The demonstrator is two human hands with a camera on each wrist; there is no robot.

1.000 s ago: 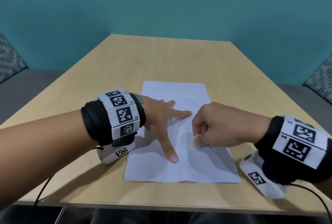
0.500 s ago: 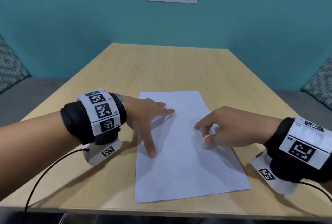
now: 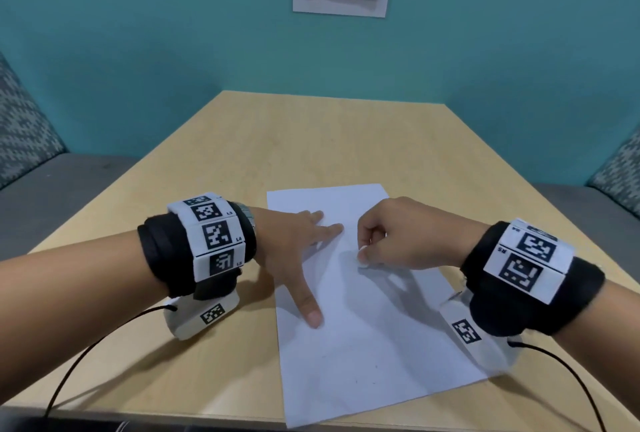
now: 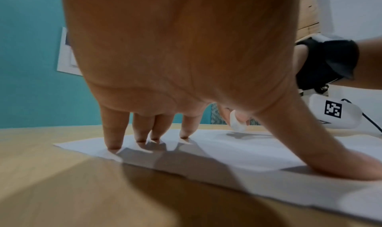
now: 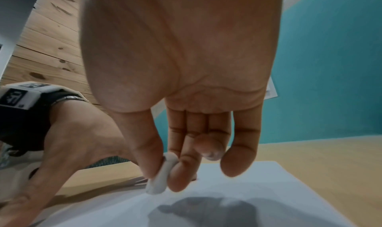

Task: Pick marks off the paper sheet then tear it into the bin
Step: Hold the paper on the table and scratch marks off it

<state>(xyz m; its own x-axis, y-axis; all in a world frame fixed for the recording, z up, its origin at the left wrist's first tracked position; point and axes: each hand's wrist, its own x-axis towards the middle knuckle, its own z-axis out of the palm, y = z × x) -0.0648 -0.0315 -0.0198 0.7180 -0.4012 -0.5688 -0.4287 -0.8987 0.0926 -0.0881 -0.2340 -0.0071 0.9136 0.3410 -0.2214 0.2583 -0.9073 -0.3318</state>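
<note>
Left hand [image 3: 294, 244] lay spread, fingertips pressing the paper sheet [image 3: 363, 345] to the desk [image 3: 311, 141]; right hand [image 3: 398, 237] pinched a white eraser [image 5: 160, 178] above it.

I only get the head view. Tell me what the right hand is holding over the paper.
Observer: The right wrist view shows the right hand pinching a small white lump, like an eraser, between thumb and forefinger.
Operator: Report whether it touches the sheet.
Observer: In the left wrist view it seems just clear of the paper sheet, its shadow apart below it.
Operator: Check the left palm.
Observer: The left hand arches its palm off the sheet; only fingertips and thumb press it.
</note>
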